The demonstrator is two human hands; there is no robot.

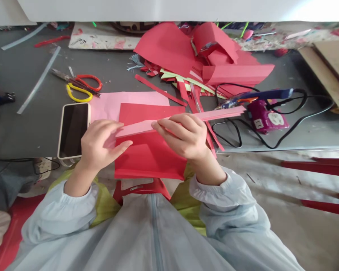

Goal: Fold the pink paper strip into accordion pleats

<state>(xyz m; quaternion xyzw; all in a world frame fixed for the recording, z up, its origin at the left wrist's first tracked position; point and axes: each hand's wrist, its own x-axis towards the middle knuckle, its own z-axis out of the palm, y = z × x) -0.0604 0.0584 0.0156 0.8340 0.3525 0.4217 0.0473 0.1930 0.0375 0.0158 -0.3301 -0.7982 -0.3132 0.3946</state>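
Observation:
A long, narrow folded strip of pink paper [135, 128] is pinched in my right hand [183, 133], its layered far end sticking out to the right. My left hand [100, 143] is at the strip's left end, thumb and fingers apart, the fingertips close to or touching the paper. Below the strip lies a red paper sheet [149, 158], which overhangs the table's front edge. A pink paper sheet [107, 99] is partly hidden under the red one.
Left of the paper are a phone [74, 130] and scissors [80, 86] with red and yellow handles. Red paper scraps [169, 49] and cut strips pile up behind. On the right sit a glue gun [260, 94], a purple power block [267, 116] with black cable, and cardboard [324, 75].

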